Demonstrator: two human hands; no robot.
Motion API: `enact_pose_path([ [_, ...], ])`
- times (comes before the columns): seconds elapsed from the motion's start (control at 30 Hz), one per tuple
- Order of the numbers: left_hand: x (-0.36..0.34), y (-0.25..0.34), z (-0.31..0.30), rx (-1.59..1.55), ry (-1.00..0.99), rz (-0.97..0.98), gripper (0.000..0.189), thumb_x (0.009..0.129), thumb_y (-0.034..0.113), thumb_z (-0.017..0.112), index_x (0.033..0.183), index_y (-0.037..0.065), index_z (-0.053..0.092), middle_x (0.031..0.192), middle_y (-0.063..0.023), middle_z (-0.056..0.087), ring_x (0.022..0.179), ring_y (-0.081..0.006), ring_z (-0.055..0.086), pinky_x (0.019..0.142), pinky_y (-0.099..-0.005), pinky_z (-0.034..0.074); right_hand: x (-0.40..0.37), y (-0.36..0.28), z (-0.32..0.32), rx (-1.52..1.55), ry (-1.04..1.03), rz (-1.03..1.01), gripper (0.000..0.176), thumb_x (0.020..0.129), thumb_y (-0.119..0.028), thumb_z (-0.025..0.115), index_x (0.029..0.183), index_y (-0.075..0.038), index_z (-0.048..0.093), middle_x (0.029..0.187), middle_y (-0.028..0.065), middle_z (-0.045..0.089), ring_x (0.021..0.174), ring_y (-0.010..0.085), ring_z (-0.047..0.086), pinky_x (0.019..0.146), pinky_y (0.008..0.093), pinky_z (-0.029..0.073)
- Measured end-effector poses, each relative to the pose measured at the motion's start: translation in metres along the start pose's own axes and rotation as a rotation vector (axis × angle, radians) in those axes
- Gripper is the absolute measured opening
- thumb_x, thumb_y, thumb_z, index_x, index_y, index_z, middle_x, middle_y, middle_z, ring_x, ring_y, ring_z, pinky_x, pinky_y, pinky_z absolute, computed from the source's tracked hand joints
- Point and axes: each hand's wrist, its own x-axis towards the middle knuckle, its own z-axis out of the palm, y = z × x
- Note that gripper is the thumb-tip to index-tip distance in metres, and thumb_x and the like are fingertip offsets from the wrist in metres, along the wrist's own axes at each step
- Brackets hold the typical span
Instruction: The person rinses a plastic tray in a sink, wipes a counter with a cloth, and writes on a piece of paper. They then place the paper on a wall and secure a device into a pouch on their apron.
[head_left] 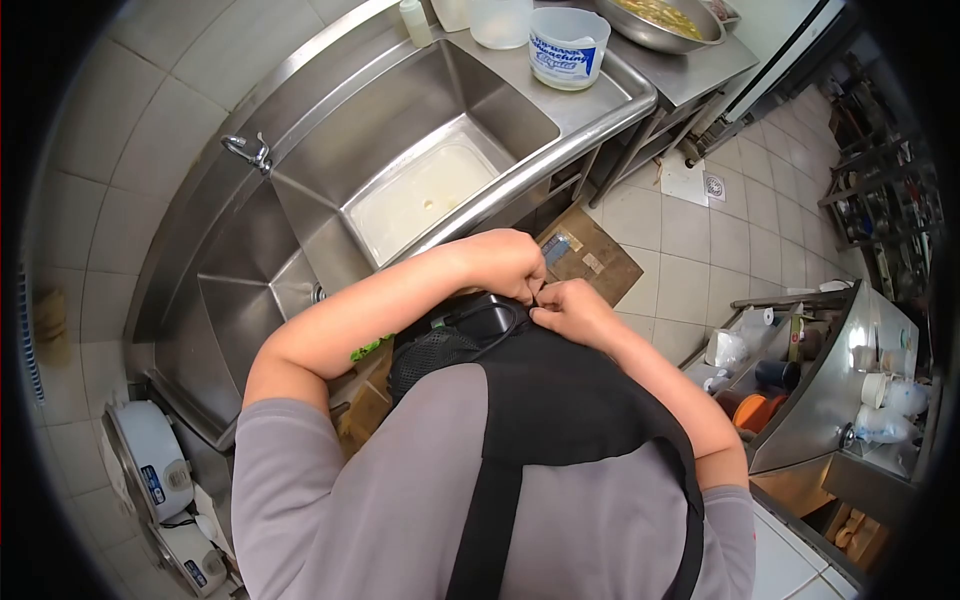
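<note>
Black apron [560, 400] hangs over the person's grey shirt, and both hands meet at its top edge, close to the chest. The left hand [500, 262] is curled nearly closed, fingertips pinched down at that edge. The right hand [575, 310] sits just at 4 o'clock of it, also pinched tight, and the fingertips of the two touch. What they nip is too small to make out. A black device [485, 315] with a thin looped cord lies just at 8 o'clock. The steel sink [420, 130] is at 11 o'clock. On its rim at 12 o'clock stands a white tub [568, 45] whose blue label I cannot read surely. Cardboard [600, 262] lies on the floor at 2 o'clock, and rice cookers [150, 460] stand at 8 o'clock.
</note>
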Motion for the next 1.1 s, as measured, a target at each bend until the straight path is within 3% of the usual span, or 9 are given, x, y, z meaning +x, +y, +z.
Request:
enact_pose_path([
  [0.07, -0.008, -0.015, -0.001, -0.353, -0.151, -0.077, 0.017, 0.070, 0.016, 0.070, 0.085, 0.007, 0.068, 0.076, -0.0060, 0.061, 0.072, -0.0198, 0.060, 0.065, -0.0304, 0.046, 0.003, 0.006, 0.015, 0.003, 0.096, -0.058, 0.018, 0.071, -0.016, 0.062, 0.072, 0.002, 0.062, 0.066, 0.0159, 0.057, 0.060, 0.0320, 0.056, 0.059, 0.0384, 0.045],
  [0.2, -0.019, -0.029, 0.012, -0.553, -0.229, -0.129, 0.041, 0.073, 0.022, 0.074, 0.108, 0.005, 0.061, 0.096, -0.0043, 0.063, 0.088, -0.0157, 0.058, 0.078, -0.0281, 0.044, -0.001, 0.002, 0.024, -0.035, 0.278, -0.132, 0.016, 0.071, -0.014, 0.059, 0.070, 0.002, 0.061, 0.065, 0.0151, 0.055, 0.060, 0.0324, 0.055, 0.058, 0.0406, 0.044],
  [0.33, -0.026, -0.025, 0.010, -0.956, -0.332, -0.154, 0.043, 0.072, 0.022, 0.075, 0.108, 0.003, 0.061, 0.098, -0.0044, 0.063, 0.091, -0.0146, 0.058, 0.079, -0.0291, 0.044, -0.001, 0.003, 0.028, -0.032, 0.369, -0.119, 0.017, 0.071, -0.014, 0.059, 0.065, 0.002, 0.059, 0.063, 0.0131, 0.054, 0.061, 0.0316, 0.056, 0.057, 0.0400, 0.045],
  [0.53, -0.023, -0.010, 0.013, -0.331, -0.234, -0.260, 0.050, 0.069, 0.040, 0.074, 0.103, 0.005, 0.062, 0.100, -0.0095, 0.062, 0.095, -0.0280, 0.059, 0.082, -0.0354, 0.045, 0.002, -0.001, 0.033, -0.302, 0.432, -0.434, 0.017, 0.069, -0.012, 0.062, 0.058, -0.001, 0.054, 0.060, 0.0110, 0.052, 0.059, 0.0292, 0.056, 0.054, 0.0395, 0.045],
  [0.67, -0.024, -0.014, 0.033, 0.022, 0.013, -0.165, 0.044, 0.064, 0.045, 0.072, 0.088, 0.009, 0.062, 0.090, -0.0032, 0.059, 0.093, -0.0256, 0.057, 0.078, -0.0381, 0.043, 0.005, 0.007, 0.036, -0.365, 0.341, -0.356, 0.022, 0.071, -0.018, 0.062, 0.057, -0.002, 0.056, 0.061, 0.0106, 0.054, 0.064, 0.0289, 0.058, 0.058, 0.0393, 0.048],
  [0.8, -0.017, -0.004, 0.037, 0.219, 0.003, -0.205, 0.031, 0.068, 0.038, 0.071, 0.083, 0.013, 0.061, 0.087, -0.0011, 0.061, 0.092, -0.0260, 0.058, 0.077, -0.0381, 0.044, 0.007, 0.006, 0.037, -0.372, 0.283, -0.384, 0.020, 0.071, -0.016, 0.062, 0.058, -0.001, 0.057, 0.062, 0.0115, 0.055, 0.065, 0.0292, 0.058, 0.059, 0.0391, 0.048],
  [0.9, -0.008, 0.000, 0.037, 0.184, -0.221, -0.356, 0.026, 0.070, 0.031, 0.069, 0.088, 0.013, 0.062, 0.087, -0.0034, 0.065, 0.089, -0.0280, 0.062, 0.073, -0.0389, 0.047, 0.008, 0.004, 0.034, -0.350, 0.252, -0.454, 0.018, 0.070, -0.015, 0.062, 0.059, -0.001, 0.058, 0.063, 0.0121, 0.056, 0.064, 0.0299, 0.058, 0.059, 0.0392, 0.048],
  [0.97, 0.006, -0.007, 0.073, 0.209, -0.172, -0.436, 0.026, 0.067, 0.026, 0.070, 0.087, 0.010, 0.065, 0.091, -0.0100, 0.066, 0.087, -0.0278, 0.064, 0.072, -0.0397, 0.051, 0.005, 0.007, 0.031, -0.326, 0.217, -0.479, 0.017, 0.070, -0.014, 0.062, 0.060, -0.001, 0.058, 0.063, 0.0123, 0.057, 0.063, 0.0304, 0.058, 0.059, 0.0394, 0.047],
  [1.1, -0.003, -0.009, 0.024, 0.052, -0.256, -0.355, 0.040, 0.061, 0.040, 0.077, 0.084, 0.009, 0.066, 0.082, -0.0107, 0.066, 0.075, -0.0282, 0.063, 0.066, -0.0372, 0.050, 0.008, 0.016, 0.020, -0.257, 0.077, -0.348, 0.016, 0.069, -0.016, 0.063, 0.064, -0.001, 0.059, 0.067, 0.0140, 0.058, 0.066, 0.0324, 0.058, 0.060, 0.0403, 0.047],
])
